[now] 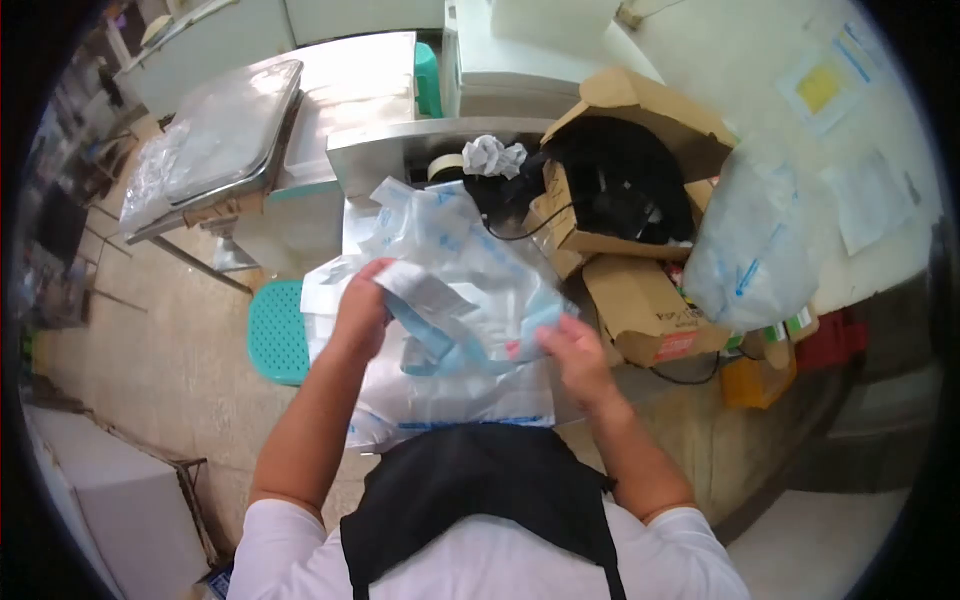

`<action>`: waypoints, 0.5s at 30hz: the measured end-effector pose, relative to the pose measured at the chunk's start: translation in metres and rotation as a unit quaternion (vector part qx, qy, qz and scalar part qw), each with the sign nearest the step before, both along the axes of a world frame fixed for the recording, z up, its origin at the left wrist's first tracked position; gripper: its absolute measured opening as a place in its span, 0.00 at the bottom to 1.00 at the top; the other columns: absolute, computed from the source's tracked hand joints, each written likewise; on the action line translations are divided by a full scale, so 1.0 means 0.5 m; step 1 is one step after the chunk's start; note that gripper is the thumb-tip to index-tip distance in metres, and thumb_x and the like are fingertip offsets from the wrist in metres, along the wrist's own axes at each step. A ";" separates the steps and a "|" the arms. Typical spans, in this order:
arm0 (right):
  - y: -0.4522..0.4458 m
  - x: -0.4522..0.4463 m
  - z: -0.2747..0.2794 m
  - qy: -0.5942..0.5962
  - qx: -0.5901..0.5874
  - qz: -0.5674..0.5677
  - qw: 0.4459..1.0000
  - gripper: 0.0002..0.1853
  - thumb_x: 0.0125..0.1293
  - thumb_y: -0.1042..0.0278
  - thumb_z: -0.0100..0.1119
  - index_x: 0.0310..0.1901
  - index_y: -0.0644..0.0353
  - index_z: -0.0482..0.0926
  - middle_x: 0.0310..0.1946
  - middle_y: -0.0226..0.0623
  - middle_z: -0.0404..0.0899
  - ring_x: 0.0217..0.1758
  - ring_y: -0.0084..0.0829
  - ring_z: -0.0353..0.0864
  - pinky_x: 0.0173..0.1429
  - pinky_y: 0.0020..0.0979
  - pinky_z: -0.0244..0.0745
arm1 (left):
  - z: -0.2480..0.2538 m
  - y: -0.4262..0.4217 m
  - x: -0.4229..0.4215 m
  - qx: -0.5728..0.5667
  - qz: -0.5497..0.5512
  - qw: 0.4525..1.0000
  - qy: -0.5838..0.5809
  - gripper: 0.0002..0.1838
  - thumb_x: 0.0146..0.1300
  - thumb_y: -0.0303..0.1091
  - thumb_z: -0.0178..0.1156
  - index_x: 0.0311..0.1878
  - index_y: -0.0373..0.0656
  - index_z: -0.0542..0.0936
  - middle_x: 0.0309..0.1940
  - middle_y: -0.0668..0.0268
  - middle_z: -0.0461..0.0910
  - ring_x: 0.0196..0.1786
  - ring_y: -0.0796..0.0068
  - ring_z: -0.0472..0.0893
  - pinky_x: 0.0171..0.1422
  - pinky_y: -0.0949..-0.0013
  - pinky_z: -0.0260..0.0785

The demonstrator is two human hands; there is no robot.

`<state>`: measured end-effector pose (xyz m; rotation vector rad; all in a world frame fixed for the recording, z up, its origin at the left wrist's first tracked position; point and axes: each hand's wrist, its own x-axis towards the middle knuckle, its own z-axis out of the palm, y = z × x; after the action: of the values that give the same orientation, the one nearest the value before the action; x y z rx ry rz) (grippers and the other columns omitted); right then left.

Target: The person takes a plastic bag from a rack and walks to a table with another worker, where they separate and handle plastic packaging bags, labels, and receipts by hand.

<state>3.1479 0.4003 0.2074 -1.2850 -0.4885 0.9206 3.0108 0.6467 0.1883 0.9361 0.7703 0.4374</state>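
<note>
My left hand (362, 312) pinches one end of a long, limp strip (432, 290), white on one face and light blue on the other. The strip sags in a loop across to my right hand (578, 358), whose fingers are closed on its other end. A small pink spot shows near my right fingertips. Below and behind the strip lie crumpled clear plastic bags (425, 222) with blue print. Under my wrists, a flat white plastic package (465, 398) with blue print lies close to my black apron (470, 490).
An open cardboard box (630, 245) with black material stands right, beside a stuffed clear bag (750, 250). Crumpled paper (494, 157) and a tape roll (446, 167) lie behind. A green stool (277, 335) and a metal tray (235, 130) are left.
</note>
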 end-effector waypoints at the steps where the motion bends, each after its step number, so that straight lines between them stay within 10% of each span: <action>1: 0.001 0.011 0.029 0.034 -0.001 -0.028 0.999 0.13 0.72 0.61 0.56 0.46 0.64 0.79 0.38 0.39 0.84 0.36 0.31 0.84 0.46 0.32 0.79 | -0.013 0.032 0.004 -0.018 -0.008 1.000 -0.020 0.14 0.68 0.34 0.56 0.54 0.43 0.79 0.40 0.65 0.83 0.42 0.74 0.83 0.45 0.69 0.75; 12: -0.021 0.098 0.151 0.086 0.044 -0.093 0.991 0.10 0.75 0.61 0.52 0.45 0.59 0.75 0.32 0.39 0.82 0.33 0.34 0.85 0.46 0.36 0.80 | 0.012 0.099 0.037 0.043 -0.111 0.992 0.035 0.22 0.64 0.32 0.63 0.61 0.40 0.75 0.52 0.62 0.81 0.54 0.66 0.81 0.61 0.65 0.73; 15: -0.013 0.101 0.142 0.068 0.041 -0.079 0.994 0.10 0.74 0.61 0.54 0.45 0.59 0.75 0.34 0.41 0.84 0.37 0.33 0.85 0.48 0.36 0.80 | -0.038 0.099 0.021 0.317 -0.219 0.922 0.043 0.39 0.54 0.26 0.70 0.70 0.39 0.67 0.63 0.57 0.75 0.66 0.61 0.75 0.70 0.61 0.66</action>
<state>3.1981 0.3937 0.2784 -1.1598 -0.3103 0.8404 3.0215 0.6964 0.1695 1.7038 0.4700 0.2478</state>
